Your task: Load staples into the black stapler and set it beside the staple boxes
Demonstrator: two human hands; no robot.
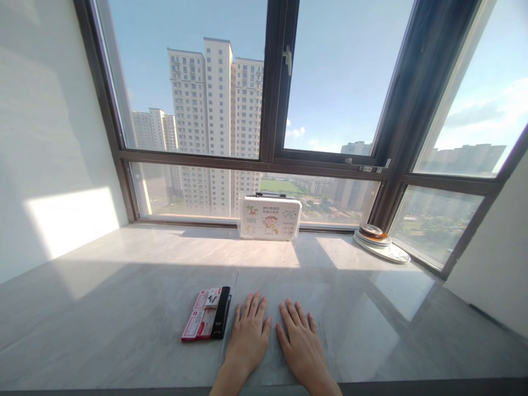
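Noting left hand (pixel 247 336) and right hand (pixel 302 342) flat, fingers (pixel 293 312) slack and empty, black stapler (pixel 221 313) just outside the nearer left, lengthwise toward the window (pixel 346 82).

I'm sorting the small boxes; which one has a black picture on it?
The white box at the group's far right corner, beside the long black object; the other boxes show no such picture.

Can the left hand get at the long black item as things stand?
Likely yes. The left hand lies palm down just beside the long black item, with no box between them; the small boxes sit on the item's far side from the hand.
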